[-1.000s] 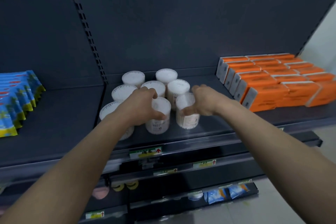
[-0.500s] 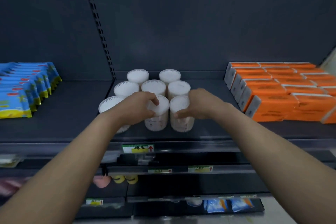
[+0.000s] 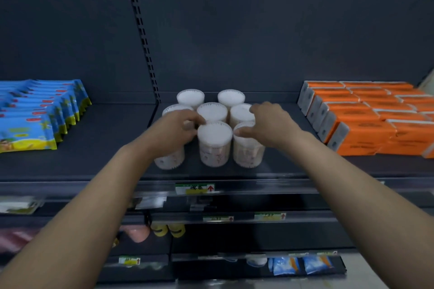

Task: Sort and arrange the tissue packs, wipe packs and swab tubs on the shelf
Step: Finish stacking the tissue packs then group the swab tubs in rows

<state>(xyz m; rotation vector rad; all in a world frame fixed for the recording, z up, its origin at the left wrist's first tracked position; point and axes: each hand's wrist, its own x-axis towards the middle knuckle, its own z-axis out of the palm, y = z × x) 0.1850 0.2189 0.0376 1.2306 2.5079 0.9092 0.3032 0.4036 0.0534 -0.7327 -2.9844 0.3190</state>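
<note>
Swab tubs (image 3: 212, 112) are grouped upright at the middle of the shelf (image 3: 105, 148). Blue wipe packs (image 3: 35, 115) are seen at 9 o'clock and orange tissue packs (image 3: 366, 117) at 3 o'clock. The front-left tub (image 3: 169, 159) is covered by the left hand (image 3: 175, 128), whose fingers (image 3: 196, 120) are curled down over its lid. The front-centre tub (image 3: 214, 145) stands just beside them at 3 o'clock. The right hand (image 3: 267, 124) is laid on the front-right tub (image 3: 249, 152), fingers bent over the tub behind; whether anything is clamped cannot be told.
</note>
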